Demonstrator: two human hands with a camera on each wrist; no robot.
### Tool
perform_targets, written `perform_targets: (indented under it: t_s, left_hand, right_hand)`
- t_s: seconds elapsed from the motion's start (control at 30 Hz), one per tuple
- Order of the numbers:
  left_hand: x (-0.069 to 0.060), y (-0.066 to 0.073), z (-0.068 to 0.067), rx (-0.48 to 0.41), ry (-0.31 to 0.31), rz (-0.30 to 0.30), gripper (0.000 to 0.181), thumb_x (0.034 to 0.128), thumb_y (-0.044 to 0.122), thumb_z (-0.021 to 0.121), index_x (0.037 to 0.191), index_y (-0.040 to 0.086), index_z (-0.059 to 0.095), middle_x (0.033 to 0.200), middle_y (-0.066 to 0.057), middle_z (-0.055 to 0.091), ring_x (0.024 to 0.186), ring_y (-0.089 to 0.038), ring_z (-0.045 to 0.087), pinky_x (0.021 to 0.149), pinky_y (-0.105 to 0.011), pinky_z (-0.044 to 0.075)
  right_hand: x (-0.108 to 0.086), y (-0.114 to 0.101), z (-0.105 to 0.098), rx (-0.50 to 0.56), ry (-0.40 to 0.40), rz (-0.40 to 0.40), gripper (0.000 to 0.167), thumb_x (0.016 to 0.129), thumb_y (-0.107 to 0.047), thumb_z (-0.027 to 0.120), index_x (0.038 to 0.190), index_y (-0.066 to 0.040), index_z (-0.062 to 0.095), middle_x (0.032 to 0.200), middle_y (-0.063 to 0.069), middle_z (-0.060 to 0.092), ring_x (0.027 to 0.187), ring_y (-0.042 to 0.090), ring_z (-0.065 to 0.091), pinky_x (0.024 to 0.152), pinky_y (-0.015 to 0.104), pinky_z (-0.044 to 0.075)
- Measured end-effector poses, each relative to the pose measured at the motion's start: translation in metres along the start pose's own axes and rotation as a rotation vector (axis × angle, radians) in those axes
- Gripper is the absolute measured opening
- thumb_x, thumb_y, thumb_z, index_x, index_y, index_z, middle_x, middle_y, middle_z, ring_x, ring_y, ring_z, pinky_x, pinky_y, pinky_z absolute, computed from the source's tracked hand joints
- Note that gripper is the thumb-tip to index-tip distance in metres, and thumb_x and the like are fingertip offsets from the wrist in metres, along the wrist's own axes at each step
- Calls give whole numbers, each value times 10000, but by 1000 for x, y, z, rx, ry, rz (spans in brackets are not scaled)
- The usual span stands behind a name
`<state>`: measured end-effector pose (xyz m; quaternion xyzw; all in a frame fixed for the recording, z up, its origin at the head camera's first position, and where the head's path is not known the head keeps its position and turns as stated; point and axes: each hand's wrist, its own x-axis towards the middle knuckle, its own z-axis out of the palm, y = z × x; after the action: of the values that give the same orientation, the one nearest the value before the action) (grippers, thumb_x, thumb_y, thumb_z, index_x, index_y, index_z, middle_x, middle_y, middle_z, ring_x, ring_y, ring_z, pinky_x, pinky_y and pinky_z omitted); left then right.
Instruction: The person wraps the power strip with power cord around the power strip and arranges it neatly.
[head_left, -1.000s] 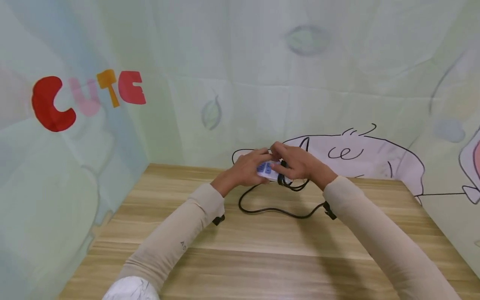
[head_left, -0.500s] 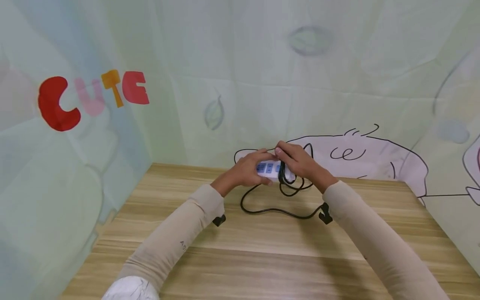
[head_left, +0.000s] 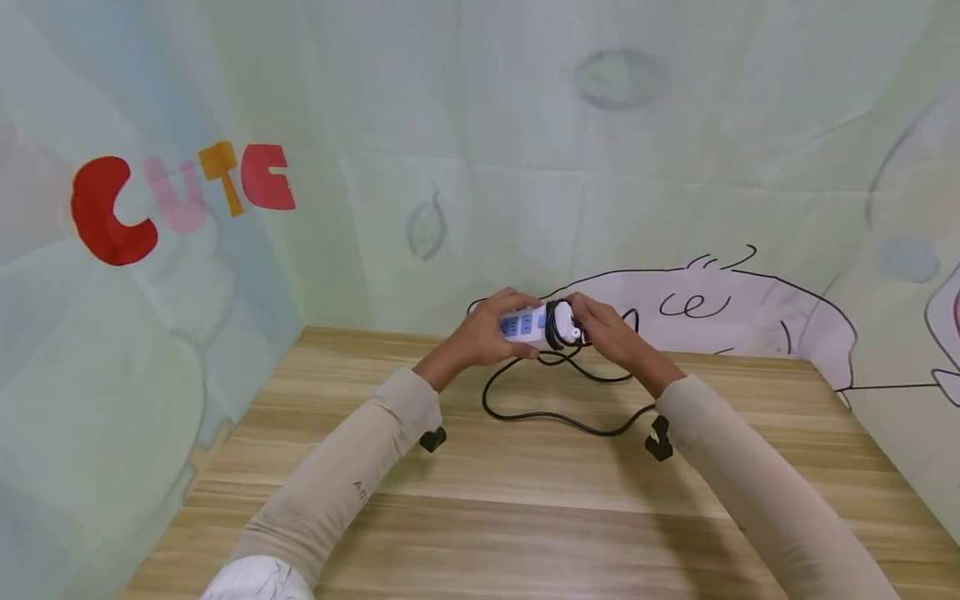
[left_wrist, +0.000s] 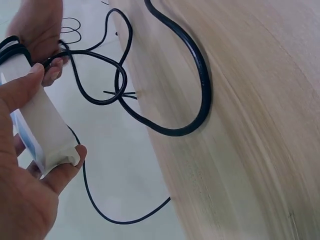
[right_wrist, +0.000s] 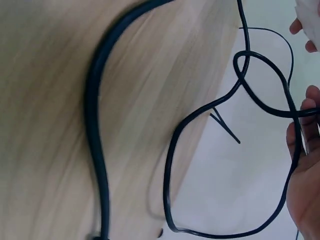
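Note:
A white power strip (head_left: 531, 327) with blue sockets is held up near the back of the table, tilted slightly. My left hand (head_left: 483, 332) grips its left end, thumb and fingers on opposite edges; in the left wrist view that hand (left_wrist: 25, 185) holds the white casing (left_wrist: 47, 122). Several turns of black cord (head_left: 553, 327) wrap the strip's right end. There my right hand (head_left: 609, 335) holds the cord, its fingers partly hidden. In the right wrist view the cord (right_wrist: 270, 107) runs into the fingers of that hand (right_wrist: 307, 185). Loose loops hang below.
A length of cord (head_left: 555, 417) curves over the wood-grain table (head_left: 480, 517) toward the right cuff. Black pieces (head_left: 658, 440) sit under both cuffs. A printed cloth backdrop (head_left: 510, 167) stands behind the table and along both sides.
The right hand has moved from the strip's top to its right end, fingers now behind it. The strip has shifted slightly left and up, with its wrapped end turned into view. The left hand keeps its grip.

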<state>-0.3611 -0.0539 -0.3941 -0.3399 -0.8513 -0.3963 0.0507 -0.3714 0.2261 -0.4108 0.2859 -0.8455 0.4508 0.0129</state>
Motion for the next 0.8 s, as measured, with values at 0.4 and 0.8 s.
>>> perform_targets:
  t_s: [0.4,0.8]
  left_hand:
    - [-2,1,6,-125,21,-28,736,842,180,994,1514,157,695,1409,-108,679,1206,-291,626,1003,-397,504]
    - [6,12,10,-136,45,-1,742,830,156,1000,1507,153,699,1378,-104,686,1210,-278,634,999,-397,509]
  right_hand:
    - [-7,-4,20,226,-97,131,583,1174,-4,376,1748,52,295,1727,336,438,1581,474,474,1289,603,423]
    - [-7,-2,39,793,194,279,480,1229,-176,361,1680,-26,426,1549,-26,551,1436,87,481,1224,264,378]
